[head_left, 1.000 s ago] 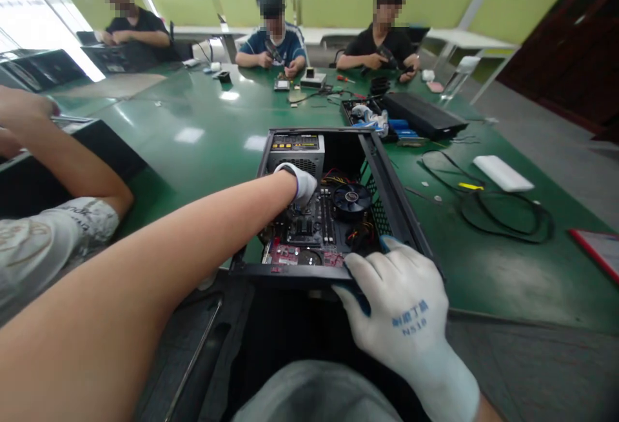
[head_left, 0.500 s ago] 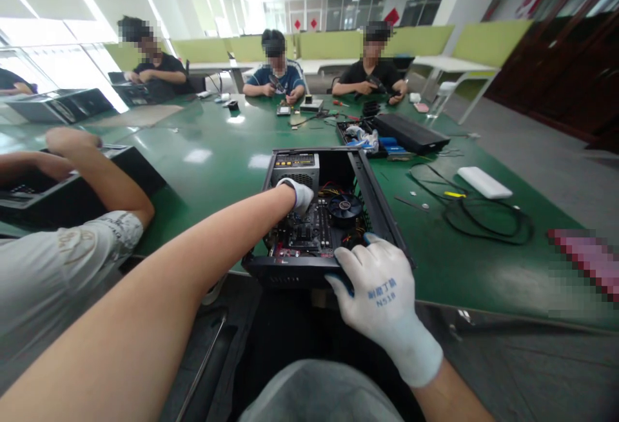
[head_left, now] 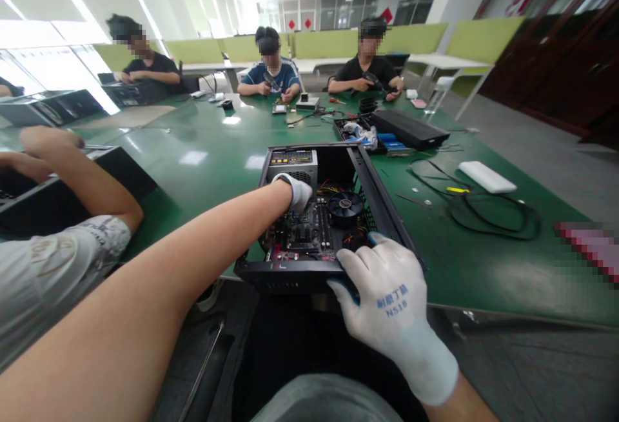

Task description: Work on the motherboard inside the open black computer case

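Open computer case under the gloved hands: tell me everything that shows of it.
The black computer case, metal by its look, lies open side up on the green table, near its edge. Inside are a grey power supply, a motherboard and a dark round fan. The right hand grips its near rim; the left hand reaches inside.

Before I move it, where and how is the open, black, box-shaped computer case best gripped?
Probably hold the computer case by its left and right rims, from above, one in the left hand, one in the right hand: its open side faces up, presenting long, straight edges.
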